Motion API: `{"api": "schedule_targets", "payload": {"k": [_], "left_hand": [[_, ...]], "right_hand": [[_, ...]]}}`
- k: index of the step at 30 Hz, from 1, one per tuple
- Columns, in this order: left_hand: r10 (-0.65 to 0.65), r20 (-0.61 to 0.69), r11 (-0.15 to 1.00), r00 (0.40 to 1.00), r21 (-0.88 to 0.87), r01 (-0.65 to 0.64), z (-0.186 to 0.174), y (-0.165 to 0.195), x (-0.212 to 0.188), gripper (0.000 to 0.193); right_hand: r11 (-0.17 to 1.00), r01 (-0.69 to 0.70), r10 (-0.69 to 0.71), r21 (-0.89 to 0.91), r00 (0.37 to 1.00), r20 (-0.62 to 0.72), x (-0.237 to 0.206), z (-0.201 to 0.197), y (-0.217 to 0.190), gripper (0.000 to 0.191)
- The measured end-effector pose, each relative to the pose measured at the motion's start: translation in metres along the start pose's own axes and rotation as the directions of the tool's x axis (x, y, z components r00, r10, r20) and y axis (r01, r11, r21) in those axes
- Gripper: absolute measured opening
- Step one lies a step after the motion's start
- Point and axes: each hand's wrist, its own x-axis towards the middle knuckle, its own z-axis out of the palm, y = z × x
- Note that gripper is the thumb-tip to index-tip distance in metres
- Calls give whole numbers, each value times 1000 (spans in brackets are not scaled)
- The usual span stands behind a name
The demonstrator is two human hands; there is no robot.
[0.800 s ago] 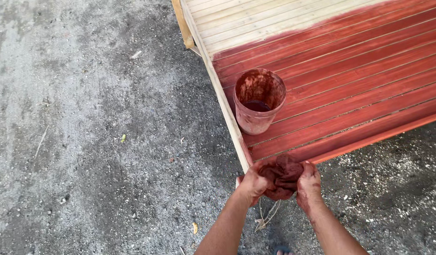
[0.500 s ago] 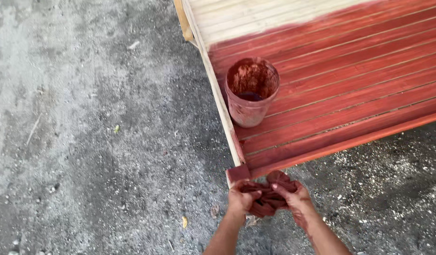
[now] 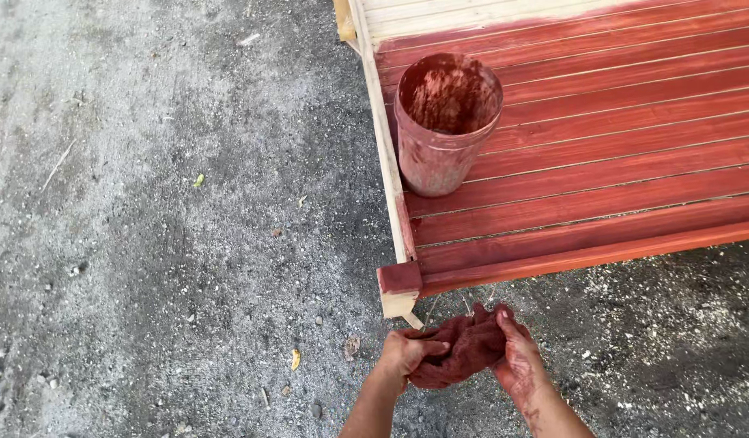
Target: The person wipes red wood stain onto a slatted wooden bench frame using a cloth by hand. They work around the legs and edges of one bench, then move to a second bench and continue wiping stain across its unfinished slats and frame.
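Observation:
Both my hands hold a dark red, stain-soaked rag (image 3: 465,349) just below the near corner of a slatted wooden panel (image 3: 602,162). My left hand (image 3: 407,354) grips the rag's left side and my right hand (image 3: 516,361), smeared with red stain, presses on its right side. A stain-coated bucket (image 3: 446,123) stands upright on the panel near its left edge, above my hands. Most of the panel is stained red; its far strip (image 3: 439,15) is bare pale wood.
Grey gravelly ground (image 3: 163,243) with small stones and a few yellow leaves lies to the left and around the panel. The panel's pale side rail (image 3: 384,162) ends in a red-stained corner block (image 3: 399,280) close above my hands.
My hands with the rag have dropped away from the panel's corner and now hold it lower over the ground. The view has shifted so the bucket and panel sit further right.

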Motion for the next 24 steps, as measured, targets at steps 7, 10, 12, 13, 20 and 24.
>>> {"api": "schedule_targets", "payload": {"k": [7, 10, 12, 13, 20, 24], "left_hand": [[176, -246, 870, 953, -415, -268, -37, -27, 25, 70], [95, -313, 870, 945, -436, -231, -53, -36, 23, 91], [85, -234, 955, 968, -257, -146, -59, -45, 27, 96], [77, -194, 981, 978, -163, -109, -61, -48, 32, 100], [199, 68, 962, 978, -202, -182, -85, -92, 94, 53], [148, 91, 988, 985, -50, -144, -100, -85, 125, 32]], "right_hand": [[989, 143, -144, -24, 984, -105, 41, -21, 47, 38], [967, 252, -249, -32, 966, 67, 61, -18, 76, 39], [962, 264, -265, -76, 964, -9, 73, -11, 85, 31], [957, 272, -277, -101, 960, -45, 79, -5, 86, 28], [994, 86, -102, 65, 944, 314, 115, 18, 88, 25], [993, 26, -83, 114, 844, 529, 124, 31, 92, 30]]}}
